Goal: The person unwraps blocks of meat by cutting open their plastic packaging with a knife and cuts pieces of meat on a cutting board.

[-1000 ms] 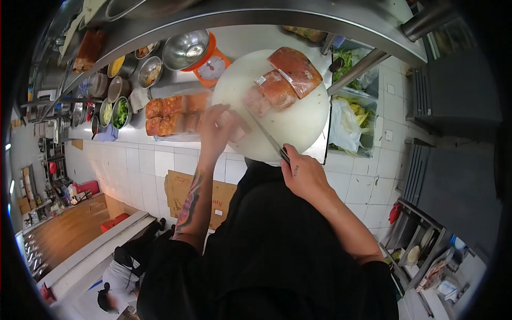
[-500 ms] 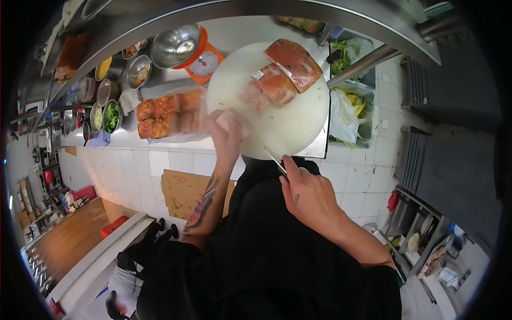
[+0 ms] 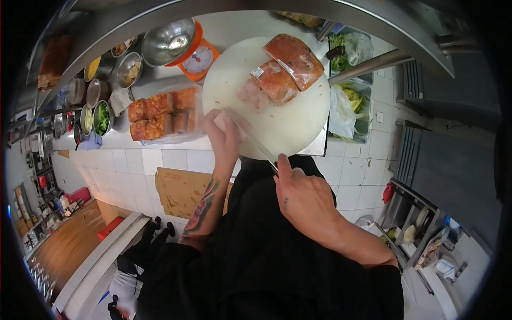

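Observation:
My left hand (image 3: 221,137) is closed around a pale pink piece of meat (image 3: 240,132) at the near left edge of the round white cutting board (image 3: 290,125). In my right hand (image 3: 305,194) is a knife (image 3: 261,149), its handle gripped with the index finger stretched along it. The blade slants up and left to the meat, its far end beside my left fingers; how deep it sits in the meat is unclear. Farther back on the board lie brown-skinned blocks of meat in plastic (image 3: 293,61), the nearer one labelled, and a pale pink meat piece (image 3: 253,96).
Left of the board lies a clear bag of browned meat blocks (image 3: 160,114). Behind it stand an orange scale (image 3: 199,60) with a steel bowl (image 3: 168,42) and several food bowls. Vegetable bins (image 3: 352,114) flank the right side. A steel shelf edge (image 3: 256,9) crosses overhead.
My right hand has moved slightly up and left, bringing the knife blade from in front of the meat onto it. My left hand still holds the meat. The view has shifted slightly.

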The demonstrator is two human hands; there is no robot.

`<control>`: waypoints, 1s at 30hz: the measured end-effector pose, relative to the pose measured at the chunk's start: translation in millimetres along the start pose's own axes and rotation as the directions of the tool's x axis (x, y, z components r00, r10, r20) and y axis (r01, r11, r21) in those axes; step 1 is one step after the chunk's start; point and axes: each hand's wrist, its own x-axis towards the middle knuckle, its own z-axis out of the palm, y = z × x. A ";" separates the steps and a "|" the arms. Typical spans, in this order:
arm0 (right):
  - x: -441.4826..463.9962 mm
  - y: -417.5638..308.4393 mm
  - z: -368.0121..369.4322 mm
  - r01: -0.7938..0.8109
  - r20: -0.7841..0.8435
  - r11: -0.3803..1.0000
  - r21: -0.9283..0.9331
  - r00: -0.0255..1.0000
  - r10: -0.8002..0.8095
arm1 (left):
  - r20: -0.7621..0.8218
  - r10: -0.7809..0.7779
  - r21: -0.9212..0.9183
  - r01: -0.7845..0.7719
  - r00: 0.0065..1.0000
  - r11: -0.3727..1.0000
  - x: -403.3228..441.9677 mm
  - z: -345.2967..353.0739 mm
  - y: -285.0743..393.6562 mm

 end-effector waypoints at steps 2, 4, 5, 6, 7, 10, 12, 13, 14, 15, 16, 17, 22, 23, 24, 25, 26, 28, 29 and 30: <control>13.8 -1.3 6.4 0.013 -0.014 1.000 0.004 1.000 -0.013 | -0.015 0.043 0.062 -0.042 0.999 0.997 -0.2 -0.3 0.2; 31.3 -4.8 13.1 0.025 -0.031 1.000 0.008 0.999 -0.025 | -0.023 0.042 0.064 -0.041 0.999 0.997 0.9 -0.4 0.2; 40.7 -7.9 16.0 0.013 -0.020 1.000 0.011 1.000 -0.012 | -0.029 0.044 0.068 -0.042 0.999 0.997 0.7 0.1 0.9; 44.2 -9.1 17.4 0.000 -0.010 1.000 0.014 1.000 0.001 | -0.026 0.043 0.066 -0.041 0.999 0.997 0.2 0.8 2.5; 40.8 -7.3 17.1 -0.004 -0.009 1.000 0.014 1.000 0.004 | -0.029 0.025 0.037 -0.024 0.999 0.999 0.1 1.5 4.3; 18.1 -0.1 7.9 -0.019 0.007 0.998 0.059 1.000 0.019 | -0.023 -0.034 -0.021 0.034 0.999 0.999 -0.3 3.5 6.5; -1.2 -1.7 -8.2 -0.117 0.141 0.993 0.028 0.984 0.112 | -0.018 -0.076 -0.047 0.075 0.997 0.996 1.5 2.8 5.1; 1.9 1.0 -5.5 -0.118 0.141 0.993 0.025 0.984 0.113 | -0.018 -0.004 0.017 0.004 1.000 1.000 2.2 1.6 2.0; 8.7 5.2 2.3 -0.074 0.103 0.997 0.036 0.992 0.070 | -0.010 0.068 0.080 -0.067 0.998 0.995 2.0 1.4 0.3; 17.4 9.3 10.7 -0.028 0.064 0.999 0.045 0.998 0.025 | -0.007 0.070 0.076 -0.069 0.998 0.995 1.9 2.2 0.9; 32.2 11.5 21.8 -0.030 0.062 0.999 0.044 0.998 0.027 | -0.006 0.042 0.049 -0.042 0.999 0.998 1.4 2.0 2.0; 51.3 12.1 34.3 -0.005 0.022 0.999 0.050 1.000 0.004 | -0.005 0.015 0.024 -0.015 1.000 1.000 0.9 1.4 3.1; 37.1 15.7 28.9 0.008 -0.036 0.998 0.069 0.999 -0.005 | 0.005 -0.082 -0.058 0.083 0.997 0.995 1.5 1.4 4.3; 23.0 12.3 15.0 -0.040 0.044 0.998 0.048 0.998 0.038 | -0.002 -0.065 -0.031 0.065 0.998 0.997 1.2 2.3 2.5; 16.3 10.4 7.2 -0.087 0.123 0.996 0.023 0.989 0.083 | -0.008 -0.067 -0.032 0.067 0.998 0.997 1.0 3.1 0.2; 20.1 12.3 11.0 -0.084 0.124 0.996 0.020 0.989 0.081 | -0.007 -0.061 -0.034 0.060 0.998 0.998 1.0 3.6 -2.4; 28.6 16.6 21.2 -0.081 0.102 0.996 0.046 0.992 0.076 | -0.004 -0.053 -0.035 0.053 0.999 0.998 0.8 3.4 -3.5; 58.1 26.4 49.6 -0.082 0.059 0.994 0.067 0.995 0.078 | 0.006 -0.031 -0.028 0.031 0.999 0.999 0.1 1.9 -0.9; 67.1 29.3 54.5 -0.077 0.051 0.995 0.066 0.996 0.074 | 0.009 -0.007 -0.020 0.007 1.000 1.000 2.3 0.2 1.9; 74.6 31.0 57.0 -0.070 0.026 0.995 0.074 0.997 0.068 | 0.002 0.003 -0.020 -0.003 1.000 1.000 4.8 -2.5 5.7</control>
